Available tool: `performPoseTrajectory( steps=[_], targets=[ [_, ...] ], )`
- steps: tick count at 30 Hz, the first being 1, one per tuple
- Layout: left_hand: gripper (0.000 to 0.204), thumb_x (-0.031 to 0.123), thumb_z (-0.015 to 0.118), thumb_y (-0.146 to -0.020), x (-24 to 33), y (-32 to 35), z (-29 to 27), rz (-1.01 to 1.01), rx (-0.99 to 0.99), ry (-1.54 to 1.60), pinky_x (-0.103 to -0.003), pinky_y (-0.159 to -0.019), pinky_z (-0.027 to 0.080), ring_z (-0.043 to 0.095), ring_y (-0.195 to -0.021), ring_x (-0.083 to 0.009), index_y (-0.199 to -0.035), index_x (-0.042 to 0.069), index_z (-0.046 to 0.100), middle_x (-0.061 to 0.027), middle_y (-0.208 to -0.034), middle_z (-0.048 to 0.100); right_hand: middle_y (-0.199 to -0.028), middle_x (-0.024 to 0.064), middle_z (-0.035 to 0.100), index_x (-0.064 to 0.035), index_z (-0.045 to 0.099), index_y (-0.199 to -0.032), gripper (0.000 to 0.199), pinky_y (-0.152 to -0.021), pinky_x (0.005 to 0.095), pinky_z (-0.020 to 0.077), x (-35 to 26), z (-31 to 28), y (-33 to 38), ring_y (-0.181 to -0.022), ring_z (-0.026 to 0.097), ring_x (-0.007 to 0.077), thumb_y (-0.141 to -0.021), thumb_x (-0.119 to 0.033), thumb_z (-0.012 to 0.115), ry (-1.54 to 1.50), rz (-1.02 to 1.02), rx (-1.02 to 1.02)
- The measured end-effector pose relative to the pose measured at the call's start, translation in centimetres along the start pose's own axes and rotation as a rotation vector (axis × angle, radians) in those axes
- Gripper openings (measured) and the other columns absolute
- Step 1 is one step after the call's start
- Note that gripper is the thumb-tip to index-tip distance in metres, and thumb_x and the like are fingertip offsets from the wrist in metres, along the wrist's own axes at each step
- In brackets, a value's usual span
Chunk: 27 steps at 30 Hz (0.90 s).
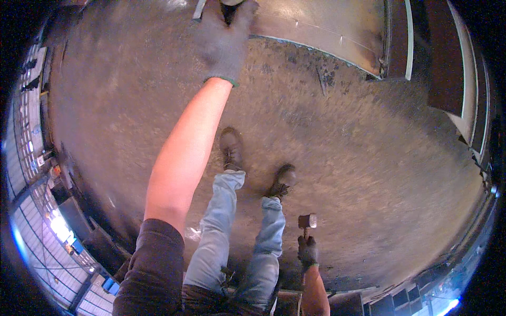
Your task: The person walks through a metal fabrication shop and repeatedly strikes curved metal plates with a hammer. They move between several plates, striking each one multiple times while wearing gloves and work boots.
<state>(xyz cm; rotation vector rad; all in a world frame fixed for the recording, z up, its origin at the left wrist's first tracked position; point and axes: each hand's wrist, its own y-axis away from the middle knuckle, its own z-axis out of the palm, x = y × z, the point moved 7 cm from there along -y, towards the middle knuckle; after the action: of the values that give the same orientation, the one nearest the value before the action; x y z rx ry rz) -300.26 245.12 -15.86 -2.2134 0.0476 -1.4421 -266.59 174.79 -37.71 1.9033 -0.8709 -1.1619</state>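
Observation:
My left arm stretches forward, and my left hand [224, 45] in a grey knit glove reaches the upper edge of the view. Its fingers curl around something that is mostly cut off there. Only a pale rounded end [231, 2] shows between thumb and fingers, and a light metal strip [199, 9] sticks out beside the hand. Low at my right side, my right hand [307, 251] in a dark glove is closed around the handle of a hammer [308, 220]. The hammer's blocky head points up and away from the fist, apart from any other thing.
A large flat metal panel [337, 23] lies ahead to the right, with a dark upright edge piece [398, 42]. Dark panels [448, 63] stand farther right. My boots [231, 147] stand on the worn brown floor [369, 158]. Walls and shelving line the left rim.

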Motion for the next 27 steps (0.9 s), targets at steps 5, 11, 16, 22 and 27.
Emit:
performPoseTrajectory(
  steps=[5,11,16,22,27],
  targets=[
    [0.044,0.022,0.075,-0.091,-0.4,0.0,-0.9,-0.144,0.089,0.168,-0.035,-0.089,0.053,0.067,-0.104,-0.0226,-0.127,0.002,0.062,-0.0152,-0.112,0.070,-0.064,0.0026,0.053,-0.0078,0.052,-0.091,0.036,-0.046,0.0368,0.0399,-14.9,-1.3,0.0,-0.052,0.050,0.0154,-0.098,-0.040,0.066,0.063,0.120,0.002],
    [0.052,0.038,0.078,-0.084,0.5,-1.0,-1.9,-0.190,-0.016,-0.285,-0.041,-0.079,0.059,0.074,-0.090,-0.0280,-0.129,0.015,0.067,-0.0120,-0.105,0.074,-0.087,0.0269,0.064,0.0005,0.058,-0.111,0.040,-0.069,0.0478,0.0518,-48.6,-7.3,-1.3,-0.076,0.064,0.0372,-0.102,-0.039,0.061,0.276,-0.393,0.203],
    [0.044,0.037,0.080,-0.083,-1.7,-0.9,-3.2,-0.185,0.001,-0.236,-0.042,-0.075,0.059,0.074,-0.087,-0.0304,-0.122,0.020,0.068,-0.0097,-0.100,0.075,-0.083,0.0037,0.061,-0.0091,0.060,-0.111,0.014,-0.055,0.0267,0.0467,-70.8,-10.9,2.7,-0.068,0.058,0.0134,-0.105,-0.021,0.057,-0.829,-0.793,-0.090],
    [0.045,0.027,0.081,-0.081,0.6,-1.0,-2.7,-0.303,-0.053,-0.126,-0.042,-0.077,0.059,0.073,-0.093,-0.0306,-0.123,0.019,0.067,-0.0105,-0.102,0.074,-0.087,0.0138,0.072,-0.0042,0.062,-0.110,0.022,-0.063,0.0443,0.0525,-74.8,-8.3,-2.7,-0.080,0.067,0.0323,-0.100,-0.023,0.061,0.673,-1.156,0.384],
    [0.045,0.026,0.081,-0.083,-0.5,0.3,-3.9,-0.332,-0.087,-0.139,-0.040,-0.081,0.058,0.073,-0.096,-0.0279,-0.124,0.016,0.066,-0.0120,-0.108,0.073,-0.069,0.0177,0.062,-0.0012,0.058,-0.109,0.033,-0.053,0.0458,0.0480,-64.6,-7.6,-2.9,-0.054,0.058,0.0300,-0.100,-0.032,0.063,0.194,-0.446,0.153]
  ],
)
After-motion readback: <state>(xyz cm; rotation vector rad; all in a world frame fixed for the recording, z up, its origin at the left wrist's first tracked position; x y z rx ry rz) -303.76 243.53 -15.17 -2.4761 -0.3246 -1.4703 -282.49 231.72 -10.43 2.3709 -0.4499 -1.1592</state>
